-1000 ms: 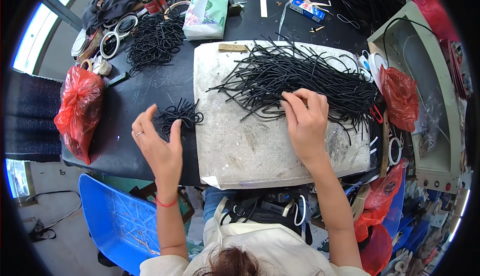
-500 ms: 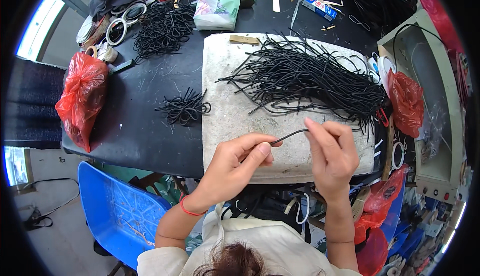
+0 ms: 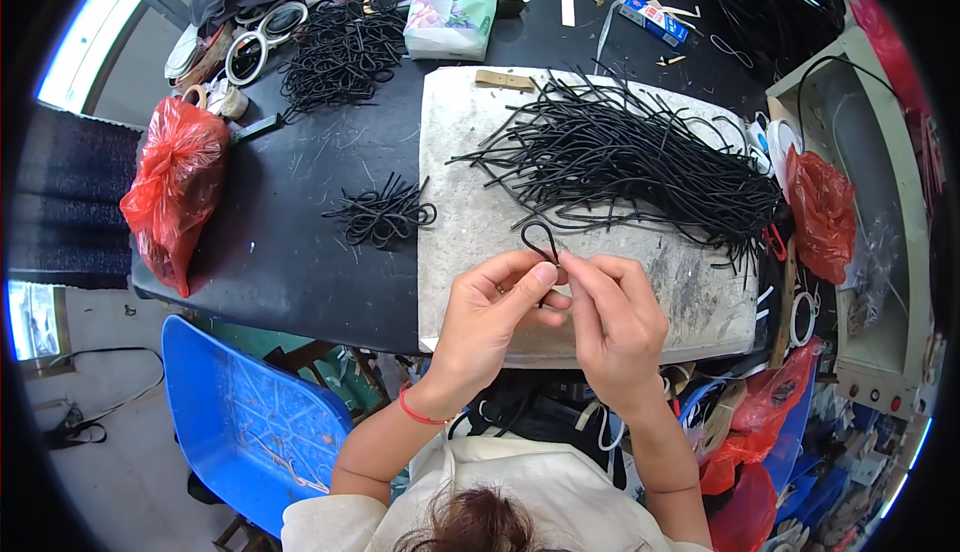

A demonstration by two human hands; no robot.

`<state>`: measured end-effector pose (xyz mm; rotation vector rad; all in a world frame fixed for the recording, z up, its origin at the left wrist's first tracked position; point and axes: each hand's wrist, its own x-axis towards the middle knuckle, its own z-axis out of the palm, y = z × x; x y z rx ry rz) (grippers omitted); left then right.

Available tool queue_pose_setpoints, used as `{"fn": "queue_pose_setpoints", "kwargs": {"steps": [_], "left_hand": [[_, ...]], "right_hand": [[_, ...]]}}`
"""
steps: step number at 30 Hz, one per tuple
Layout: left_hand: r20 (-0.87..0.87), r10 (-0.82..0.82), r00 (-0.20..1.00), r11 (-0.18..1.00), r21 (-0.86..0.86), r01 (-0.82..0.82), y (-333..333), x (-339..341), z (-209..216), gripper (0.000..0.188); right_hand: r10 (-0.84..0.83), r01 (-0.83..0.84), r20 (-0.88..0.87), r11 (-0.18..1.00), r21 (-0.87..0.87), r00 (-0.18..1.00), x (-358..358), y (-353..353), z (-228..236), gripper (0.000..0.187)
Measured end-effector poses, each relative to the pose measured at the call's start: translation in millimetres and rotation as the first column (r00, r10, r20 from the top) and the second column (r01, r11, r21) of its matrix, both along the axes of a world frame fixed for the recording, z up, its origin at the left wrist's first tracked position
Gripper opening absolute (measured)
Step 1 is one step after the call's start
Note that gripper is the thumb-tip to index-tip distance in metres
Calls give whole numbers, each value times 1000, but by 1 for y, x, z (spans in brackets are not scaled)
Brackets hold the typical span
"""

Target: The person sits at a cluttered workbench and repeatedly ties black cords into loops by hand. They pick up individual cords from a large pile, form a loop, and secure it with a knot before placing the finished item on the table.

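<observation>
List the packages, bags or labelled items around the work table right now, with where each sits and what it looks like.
Soft pack: far edge of the table, upright, mint green and white with a floral print.
Small box: far right of the table, flat, blue and red.
Red plastic bag: left table edge, bulging and tied.
Second red plastic bag: right edge, beside the pile of black cords.
No screens or signs visible.

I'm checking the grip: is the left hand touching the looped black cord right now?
Touching. The head view shows the left hand pinching the base of the looped black cord against the fingers of the right hand, with the loop sticking up above the fingertips.
</observation>
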<state>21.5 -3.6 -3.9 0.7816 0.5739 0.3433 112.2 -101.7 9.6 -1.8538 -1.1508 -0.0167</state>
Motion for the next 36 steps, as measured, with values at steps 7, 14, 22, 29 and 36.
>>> {"fn": "queue_pose_setpoints", "kwargs": {"steps": [7, 14, 22, 29, 36], "left_hand": [[21, 33, 999, 994, 108, -35, -1, -3, -4, 15], [42, -23, 999, 982, -186, 31, 18, -6, 1, 9], [-62, -247, 967, 969, -8, 247, 12, -7, 1, 13], [-230, -128, 965, 806, 542, 236, 17, -10, 7, 13], [53, -254, 966, 960, 137, 245, 12, -16, 21, 23]], "right_hand": [[77, -78, -87, 997, -16, 993, 4, -2, 1, 23], [53, -52, 30, 998, -46, 998, 15, -16, 2, 21], [133, -132, 194, 991, -16, 972, 16, -8, 1, 28], [204, -124, 330, 961, -248, 922, 20, -26, 30, 27], [218, -226, -65, 959, -170, 974, 33, -12, 18, 11]]}}
